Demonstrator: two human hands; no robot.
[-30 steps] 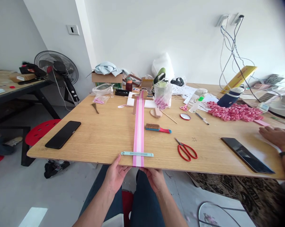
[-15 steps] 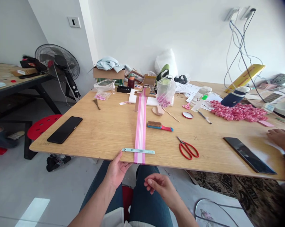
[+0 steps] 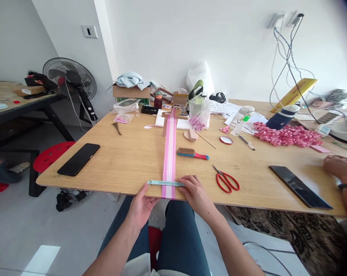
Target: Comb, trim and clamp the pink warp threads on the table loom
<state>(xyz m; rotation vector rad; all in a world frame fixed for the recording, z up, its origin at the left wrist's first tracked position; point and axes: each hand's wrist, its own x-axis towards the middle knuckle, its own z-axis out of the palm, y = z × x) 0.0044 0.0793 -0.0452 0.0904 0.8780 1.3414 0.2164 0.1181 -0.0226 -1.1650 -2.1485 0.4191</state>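
A flat band of pink and white threads runs lengthwise down the table, its far end at a metal clip on a board. Near the table's front edge, a pale blue bag-sealing clip lies across the band. My left hand has its thumb on the clip's left end, with the other fingers partly under the table edge. At the right end, my right hand grips the clip between thumb and fingers. To the right of the band lie a brush and red-handled scissors.
A black phone lies at left, and a dark tablet-like device at right beside another person's hand. Further back are a plastic bag, a tape roll, pink trim and a blue bottle.
My right hand has risen from above my lap to the clip's right end and closed on it. My left hand stays at the left end.
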